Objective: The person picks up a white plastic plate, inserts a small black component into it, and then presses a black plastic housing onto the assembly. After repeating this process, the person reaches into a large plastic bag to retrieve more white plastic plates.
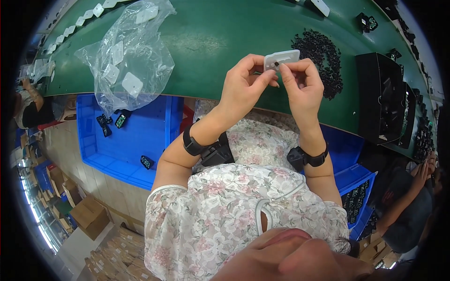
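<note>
Above the front part of the green table, my left hand (246, 79) grips a flat white plastic cover (288, 56) with rounded corners and small holes. A small black part (276, 63) sits against the face of this cover. My right hand (303, 84) is closed, its thumb and finger pinched at the black part and the cover's lower edge. Just beyond my right hand lies a spread pile of small black parts (323, 47). To the left, a clear plastic bag (150, 61) holds several more white covers (132, 84) like the one in my hands.
A blue bin (126, 159) below the table edge at left contains several black pieces with green boards. Black boxes (370, 93) stand on the table at right. White covers (89, 14) line the far left. Other people work at both ends; one's arm (403, 201) shows at right.
</note>
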